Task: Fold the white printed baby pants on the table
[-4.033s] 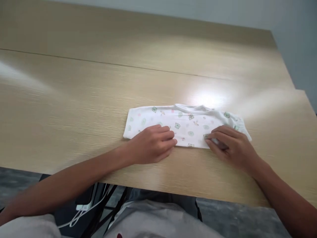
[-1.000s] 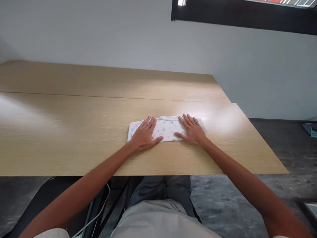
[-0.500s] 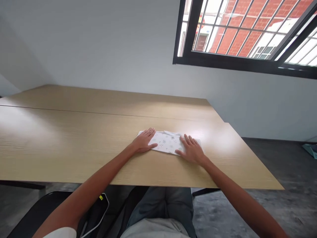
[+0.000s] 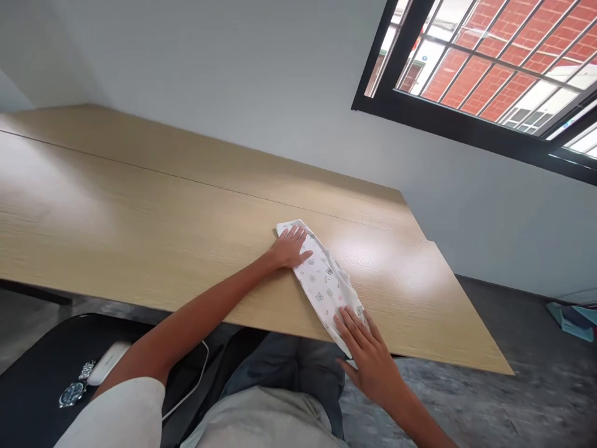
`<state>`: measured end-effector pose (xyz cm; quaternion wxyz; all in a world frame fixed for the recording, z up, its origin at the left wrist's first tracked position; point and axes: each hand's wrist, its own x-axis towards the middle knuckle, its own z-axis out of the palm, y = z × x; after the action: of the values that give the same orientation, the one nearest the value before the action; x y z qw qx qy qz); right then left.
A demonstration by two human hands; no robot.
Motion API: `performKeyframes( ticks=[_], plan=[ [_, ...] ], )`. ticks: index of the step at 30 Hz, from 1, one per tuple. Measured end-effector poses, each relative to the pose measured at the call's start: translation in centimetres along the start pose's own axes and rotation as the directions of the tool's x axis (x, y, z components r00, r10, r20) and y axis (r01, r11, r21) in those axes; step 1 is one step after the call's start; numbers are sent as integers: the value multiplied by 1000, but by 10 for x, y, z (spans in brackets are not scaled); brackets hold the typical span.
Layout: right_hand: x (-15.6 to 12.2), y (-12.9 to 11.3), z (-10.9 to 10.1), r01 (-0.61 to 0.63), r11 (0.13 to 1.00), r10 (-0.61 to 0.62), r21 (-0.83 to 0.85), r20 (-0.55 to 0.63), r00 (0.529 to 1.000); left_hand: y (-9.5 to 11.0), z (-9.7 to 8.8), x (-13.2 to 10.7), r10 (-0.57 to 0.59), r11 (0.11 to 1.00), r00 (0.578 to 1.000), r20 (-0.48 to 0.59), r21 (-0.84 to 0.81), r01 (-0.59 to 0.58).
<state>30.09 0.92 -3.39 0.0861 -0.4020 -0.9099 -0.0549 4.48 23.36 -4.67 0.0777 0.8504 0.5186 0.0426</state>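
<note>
A folded white cloth (image 4: pixel 321 280) with small printed figures lies slantwise on the wooden table, its near end at the front edge. My left hand (image 4: pixel 290 247) rests flat on the cloth's far end, fingers stretched out and thumb apart. On the near end lies my right hand (image 4: pixel 366 354), its fingers extended over the fabric and its thumb just past the table edge. The cloth's right side looks uneven, with loose folds. What kind of cloth article it is, I cannot tell.
The light wooden table (image 4: pixel 163 236) runs along a grey wall below a barred window (image 4: pixel 485 68). At lower left, a black chair (image 4: pixel 32 367) holds a wristwatch (image 4: pixel 73 393) and a white device (image 4: pixel 108 362) with a cable. A teal item (image 4: pixel 571 320) lies on the floor at right.
The cloth has turned from lying crosswise to slanting, its right end now nearer me at the table edge. My right hand has moved towards me with it. The view has tilted.
</note>
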Motion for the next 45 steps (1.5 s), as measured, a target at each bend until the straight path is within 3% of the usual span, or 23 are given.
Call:
performKeyframes(
  ticks=[6, 12, 16, 21, 24, 27, 29, 32, 35, 38, 42, 45],
  plan=[
    [-16, 6, 1, 151, 983, -127, 108, -202, 971, 5, -3, 5, 189, 982, 982, -18, -13, -190],
    [-10, -5, -26, 222, 958, -154, 183, -323, 934, 9, 1, -2, 280, 959, 960, -17, -29, -280],
    [6, -8, -58, 268, 910, -185, 315, -270, 945, 22, 3, -10, 399, 914, 917, -12, -70, -399],
    [57, 18, -94, 83, 858, 11, 507, -180, 984, 37, 6, -23, 503, 845, 864, -30, -190, -499],
    [103, 49, -95, -14, 740, 67, 673, -53, 996, 41, 8, -29, 548, 799, 835, -54, -262, -541],
    [143, 79, -74, -79, 535, 16, 841, 83, 996, 42, 9, -32, 570, 694, 805, -164, -430, -578],
    [160, 92, -57, -116, 431, -12, 895, 134, 991, 42, 8, -32, 502, 543, 832, -237, -662, -516],
    [169, 102, -40, -134, 349, -47, 927, 160, 986, 43, 4, -31, 357, 272, 904, -233, -900, -340],
    [170, 106, -36, -129, 313, -70, 941, 159, 985, 41, 1, -29, 258, -59, 965, -55, -997, -41],
    [173, 110, -35, -162, 324, -54, 932, 189, 981, 33, -2, -29, 316, -393, 932, 176, -870, 298],
    [184, 121, -23, -249, 344, -1, 905, 265, 964, 23, -7, -30, 445, -529, 851, 281, -684, 502],
    [191, 130, -10, -262, 354, 15, 898, 275, 961, 24, -12, -30, 424, -559, 833, 356, -621, 550]
  ],
)
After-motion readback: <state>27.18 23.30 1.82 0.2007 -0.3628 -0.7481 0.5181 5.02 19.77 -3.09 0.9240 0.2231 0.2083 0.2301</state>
